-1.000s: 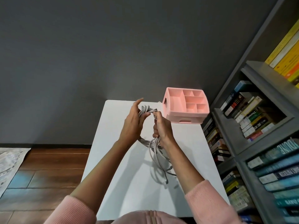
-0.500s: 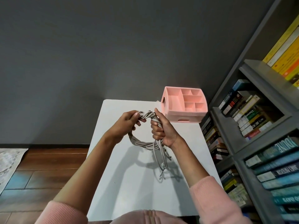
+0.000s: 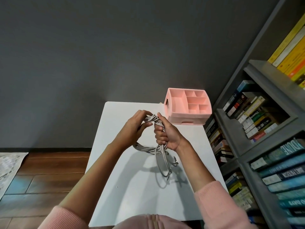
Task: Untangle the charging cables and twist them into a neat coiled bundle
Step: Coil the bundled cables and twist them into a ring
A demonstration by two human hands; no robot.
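Observation:
A bundle of grey charging cables forms a round coil held above the white table. My right hand grips the right side of the coil in a fist, thumb pointing up. My left hand holds the coil's left upper part, its fingers curled over the twisted top of the loop. Loose cable ends hang down below my right hand and cast a shadow on the table.
A pink compartment organiser with a drawer stands at the table's far right corner. A grey bookshelf full of books runs along the right. Dark wall behind, wooden floor and a rug edge at left.
My left hand shifted from the coil's upper left to curl over its twisted top. My right hand keeps its fist on the right side; the hanging ends swung slightly.

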